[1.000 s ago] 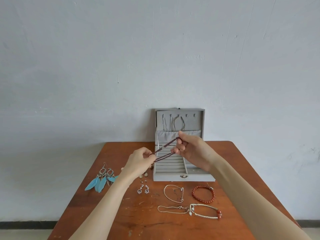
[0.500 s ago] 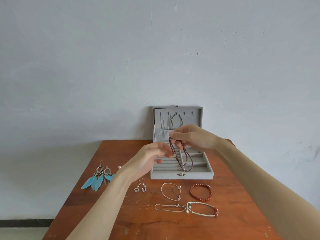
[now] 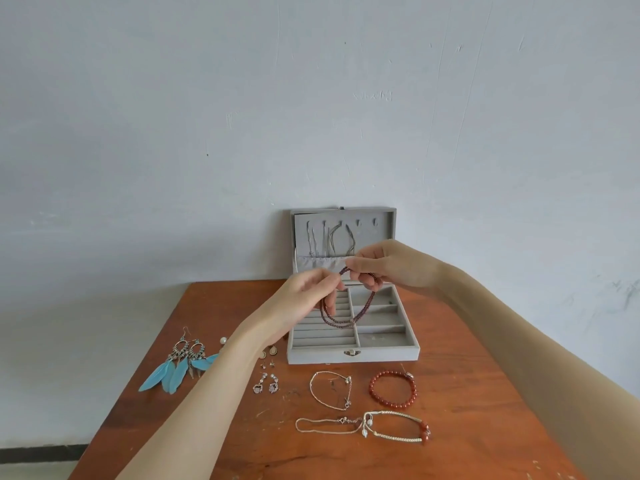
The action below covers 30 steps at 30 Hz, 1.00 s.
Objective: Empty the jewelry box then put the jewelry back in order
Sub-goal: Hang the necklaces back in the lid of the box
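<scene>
Two hands: left hand (image 3: 308, 292) and right hand (image 3: 388, 265) both pinch beaded necklace (image 3: 346, 315)
Necklace: dark purple, doubled loop; hangs over open jewelry box (image 3: 353, 355)
Change: earlier stretched taut; now drooping

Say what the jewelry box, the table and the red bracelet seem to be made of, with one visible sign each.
Jewelry box: grey, matt, soft-looking lining, probably velvet or felt, with a small metal clasp.
Table: reddish-brown wood, or a wood veneer; grain and scuffs show, with a slight sheen.
Red bracelet: round, glossy red beads, possibly stone or glass; the picture leaves that open.
</scene>
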Motion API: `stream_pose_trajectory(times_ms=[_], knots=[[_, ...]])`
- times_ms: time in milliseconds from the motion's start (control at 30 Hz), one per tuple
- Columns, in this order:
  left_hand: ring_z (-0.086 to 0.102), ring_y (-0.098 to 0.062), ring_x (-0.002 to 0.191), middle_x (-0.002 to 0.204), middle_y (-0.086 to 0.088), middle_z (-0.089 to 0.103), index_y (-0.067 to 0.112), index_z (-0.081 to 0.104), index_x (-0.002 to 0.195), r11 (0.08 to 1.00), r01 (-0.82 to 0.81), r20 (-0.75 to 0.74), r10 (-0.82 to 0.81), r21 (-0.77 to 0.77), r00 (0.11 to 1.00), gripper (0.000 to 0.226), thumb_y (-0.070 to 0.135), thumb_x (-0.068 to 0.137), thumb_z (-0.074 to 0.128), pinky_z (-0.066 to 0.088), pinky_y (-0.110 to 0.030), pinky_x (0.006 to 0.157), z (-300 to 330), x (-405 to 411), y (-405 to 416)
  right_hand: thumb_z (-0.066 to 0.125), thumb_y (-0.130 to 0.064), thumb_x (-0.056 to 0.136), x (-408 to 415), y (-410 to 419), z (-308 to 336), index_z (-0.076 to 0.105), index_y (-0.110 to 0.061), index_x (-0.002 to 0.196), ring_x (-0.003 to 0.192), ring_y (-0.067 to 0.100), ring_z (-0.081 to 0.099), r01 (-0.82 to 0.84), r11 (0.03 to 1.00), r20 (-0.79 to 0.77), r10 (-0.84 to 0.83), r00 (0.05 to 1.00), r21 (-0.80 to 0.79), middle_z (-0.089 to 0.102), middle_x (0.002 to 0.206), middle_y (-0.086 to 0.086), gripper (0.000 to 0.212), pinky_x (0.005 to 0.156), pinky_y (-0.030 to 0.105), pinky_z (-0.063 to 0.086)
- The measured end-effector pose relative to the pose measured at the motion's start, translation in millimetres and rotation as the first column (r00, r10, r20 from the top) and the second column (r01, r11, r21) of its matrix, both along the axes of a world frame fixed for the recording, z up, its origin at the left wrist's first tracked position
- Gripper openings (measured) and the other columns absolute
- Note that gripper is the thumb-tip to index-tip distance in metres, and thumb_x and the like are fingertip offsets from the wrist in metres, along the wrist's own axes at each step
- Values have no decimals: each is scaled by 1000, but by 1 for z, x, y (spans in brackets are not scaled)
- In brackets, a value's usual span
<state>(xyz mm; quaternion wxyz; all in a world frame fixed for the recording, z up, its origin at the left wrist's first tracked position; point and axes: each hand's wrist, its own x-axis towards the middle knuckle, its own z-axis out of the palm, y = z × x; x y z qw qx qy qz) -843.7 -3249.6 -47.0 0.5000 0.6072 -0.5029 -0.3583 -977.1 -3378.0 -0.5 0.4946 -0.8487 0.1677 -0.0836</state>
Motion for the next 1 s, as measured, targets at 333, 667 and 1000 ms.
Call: stream_pose_trajectory(times_ms=[333,667,1000], knots=[[52,-12,65,61,2,55,22,62,80,992,-125,232,118,19,966,15,27,92,54,42,-30,79,14,24,-75,60,-27,88,9,-66,-23,64,-12,73,59,15,34,157,986,59,-160,985,57,38,58,-2,22,63,27,31],[61,-25,81,78,-1,66,14,62,80,789,-548,541,601,-279,589,22,35,88,58,47,-33,69,7,37,-163,56,-21,89,70,-111,-36,52,-10,54,52,16,34,599,777,287,-540,791,-192,40,49,2,37,45,18,29],[60,-28,82,79,-2,68,15,61,73,685,-674,532,693,-276,486,28,37,88,54,36,-29,62,-10,32,-183,53,-23,90,84,-111,-55,32,-13,43,44,17,28,725,682,279,-681,677,-94,31,42,1,52,44,27,22]])
